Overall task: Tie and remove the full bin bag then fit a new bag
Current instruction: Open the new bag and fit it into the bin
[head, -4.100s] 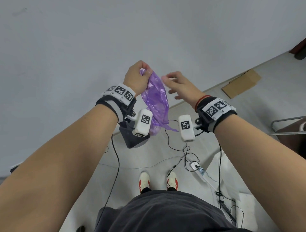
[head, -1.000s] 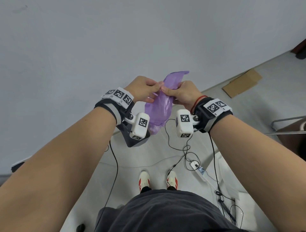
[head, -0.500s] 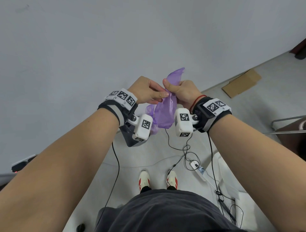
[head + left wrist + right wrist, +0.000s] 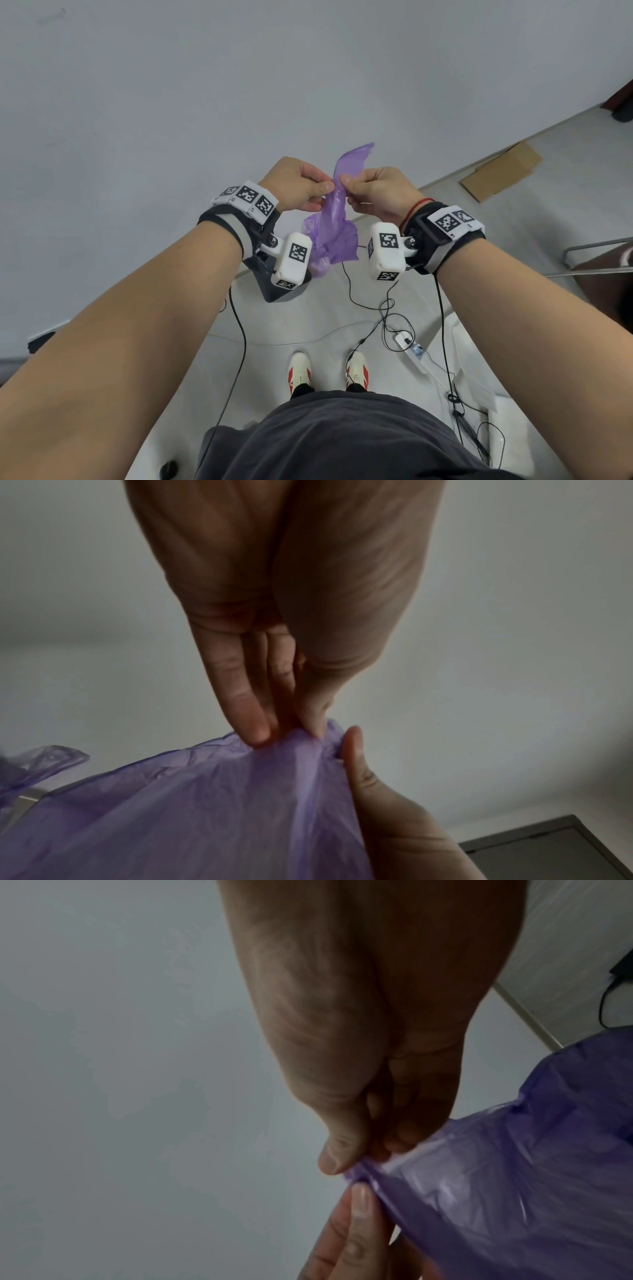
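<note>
Where both hands [image 4: 337,192] pinch purple bag [image 4: 334,236] — opening hidden, bin unseen.

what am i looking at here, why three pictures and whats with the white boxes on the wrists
No machine here: a person works with bare hands. The wide picture comes from a camera worn on the head, looking down past the arms to the shoes. The white boxes are small cameras strapped to each wrist; they take the other two pictures, looking along each hand at its fingertips.

The left hand and the right hand both pinch a thin purple bag at one spot, held up in front of the grey wall. On the floor lie cables, a power strip and flat cardboard. A dark bin shows below the left wrist.
</note>
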Available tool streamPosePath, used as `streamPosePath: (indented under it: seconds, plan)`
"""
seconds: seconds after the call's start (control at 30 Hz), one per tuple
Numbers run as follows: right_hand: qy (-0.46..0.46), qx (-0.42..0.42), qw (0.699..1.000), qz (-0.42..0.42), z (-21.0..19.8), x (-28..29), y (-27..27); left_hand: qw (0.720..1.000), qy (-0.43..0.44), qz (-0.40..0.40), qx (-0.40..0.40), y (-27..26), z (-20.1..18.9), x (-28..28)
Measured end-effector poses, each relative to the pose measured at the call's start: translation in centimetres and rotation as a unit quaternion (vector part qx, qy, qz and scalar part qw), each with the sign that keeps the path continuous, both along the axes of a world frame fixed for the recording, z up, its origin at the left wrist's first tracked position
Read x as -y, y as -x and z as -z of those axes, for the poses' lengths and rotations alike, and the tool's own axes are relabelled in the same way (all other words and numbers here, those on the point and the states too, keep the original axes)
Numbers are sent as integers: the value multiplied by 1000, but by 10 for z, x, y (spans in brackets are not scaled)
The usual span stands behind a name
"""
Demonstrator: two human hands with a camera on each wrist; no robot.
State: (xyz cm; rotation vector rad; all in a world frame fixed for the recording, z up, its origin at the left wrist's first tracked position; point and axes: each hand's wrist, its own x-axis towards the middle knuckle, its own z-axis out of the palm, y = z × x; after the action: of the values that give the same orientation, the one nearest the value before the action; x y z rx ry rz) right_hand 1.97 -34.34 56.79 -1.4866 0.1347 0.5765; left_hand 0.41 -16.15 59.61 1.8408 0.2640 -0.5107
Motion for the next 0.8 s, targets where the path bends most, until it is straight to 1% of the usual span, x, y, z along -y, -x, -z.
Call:
streamPosePath:
  seconds: [0.1,0.23,0.33,0.43,0.5,0.63,0.67,0.7,0.77,0.8]
  plan:
    - [6,5,1000,16,-1,-5,3,1000,14,2,-9,3,1,1]
    - [-5,10,1000,8,-1,-6,7,999,36,-14,-6,5,3,0]
    - [-11,5,1000,12,1,-5,8,996,69,-48,6,6,2,-2]
    - [-2,-11,999,31,0,-1,7,986,129,-103,-15,4,4,-9]
    - [11,-20,998,51,0,2,7,978,163,-130,-24,3,6,-14]
    - [90,-6,991,99,3,4,4,975,166,-149,-16,5,9,-20]
    - [119,-5,986,115,5,6,2,968,185,-168,-16,6,10,-22]
    - [146,-6,980,134,8,9,0,954,220,-201,-22,4,9,-25]
    - [174,-23,970,170,14,17,0,910,296,-286,-46,0,7,-32]
    - [175,-35,966,187,19,22,0,893,314,-317,-62,-1,4,-34]
